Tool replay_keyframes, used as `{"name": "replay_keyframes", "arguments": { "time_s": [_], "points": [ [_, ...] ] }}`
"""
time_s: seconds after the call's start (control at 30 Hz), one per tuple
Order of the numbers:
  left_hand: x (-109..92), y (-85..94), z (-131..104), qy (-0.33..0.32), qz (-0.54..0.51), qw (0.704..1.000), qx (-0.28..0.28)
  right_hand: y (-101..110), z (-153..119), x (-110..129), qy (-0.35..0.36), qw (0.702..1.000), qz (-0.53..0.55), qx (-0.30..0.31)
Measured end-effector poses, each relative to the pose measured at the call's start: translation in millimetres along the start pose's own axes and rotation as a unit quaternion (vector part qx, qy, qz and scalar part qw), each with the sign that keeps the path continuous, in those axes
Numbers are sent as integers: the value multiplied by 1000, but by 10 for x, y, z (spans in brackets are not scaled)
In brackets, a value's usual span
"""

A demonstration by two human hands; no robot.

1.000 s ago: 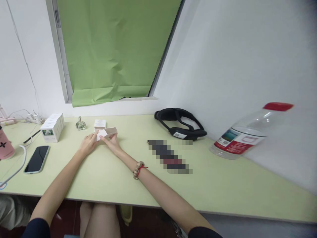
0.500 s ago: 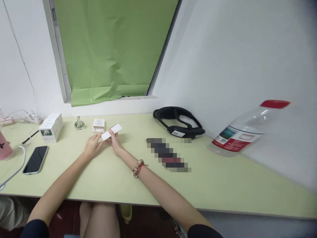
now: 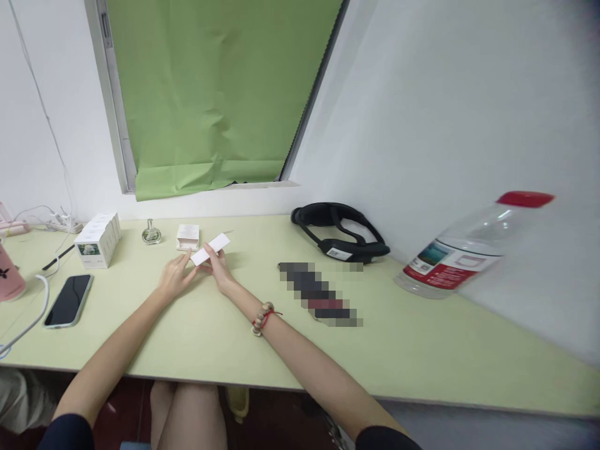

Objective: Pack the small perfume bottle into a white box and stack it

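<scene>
A small white box [image 3: 212, 249] is held tilted above the table, a plain face towards me; its depth is hard to make out. My right hand [image 3: 219, 270] is closed on it, thumb on the near face and the other fingers behind. At its left end, my left hand [image 3: 177, 275] has index finger and thumb around the corner. Just beyond stands another white box [image 3: 188, 236] with an open front. A small glass perfume bottle [image 3: 150, 233] is left of that. Farther left is a row of white cartons [image 3: 99, 240] with a flower picture.
A phone [image 3: 69, 301], a white cable [image 3: 40, 312] and a pink cup [image 3: 9, 275] lie or stand at the left. To the right are a black headset [image 3: 340, 231], a blurred-out dark item [image 3: 314, 290] and a large red-capped plastic bottle [image 3: 450, 259] by the wall.
Both hands keep their hold on the white box, with hardly any movement. The whole view has shifted very slightly.
</scene>
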State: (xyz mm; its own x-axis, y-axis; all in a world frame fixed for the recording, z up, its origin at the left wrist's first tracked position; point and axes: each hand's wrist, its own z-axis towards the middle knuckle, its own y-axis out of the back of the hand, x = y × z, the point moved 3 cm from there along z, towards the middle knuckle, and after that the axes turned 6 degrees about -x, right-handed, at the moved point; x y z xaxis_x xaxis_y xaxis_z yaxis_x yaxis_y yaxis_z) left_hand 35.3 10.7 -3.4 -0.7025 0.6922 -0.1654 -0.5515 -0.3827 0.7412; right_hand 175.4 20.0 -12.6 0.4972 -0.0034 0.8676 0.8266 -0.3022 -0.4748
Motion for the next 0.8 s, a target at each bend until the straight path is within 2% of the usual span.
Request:
{"name": "replay_keyframes", "arguments": {
  "time_s": [0.2, 0.37, 0.5, 0.6, 0.8],
  "points": [
    [-39, 18, 7, 47, -29, 996, 69, -3, 1, -11, 7, 1000, -8, 2],
    [-54, 30, 8, 73, -36, 993, 87, 9, 16, -23, 4, 1000, -17, -7],
    [-40, -2, 13, 69, -50, 992, 97, 33, 64, -54, -13, 999, 29, -14],
    [-37, -19, 26, 85, -4, 987, 135, 43, 101, -73, -38, 997, 60, -16],
    [-29, -3, 30, 156, 83, 965, 192, 72, 169, -126, -70, 996, 32, -45]
  ]
}}
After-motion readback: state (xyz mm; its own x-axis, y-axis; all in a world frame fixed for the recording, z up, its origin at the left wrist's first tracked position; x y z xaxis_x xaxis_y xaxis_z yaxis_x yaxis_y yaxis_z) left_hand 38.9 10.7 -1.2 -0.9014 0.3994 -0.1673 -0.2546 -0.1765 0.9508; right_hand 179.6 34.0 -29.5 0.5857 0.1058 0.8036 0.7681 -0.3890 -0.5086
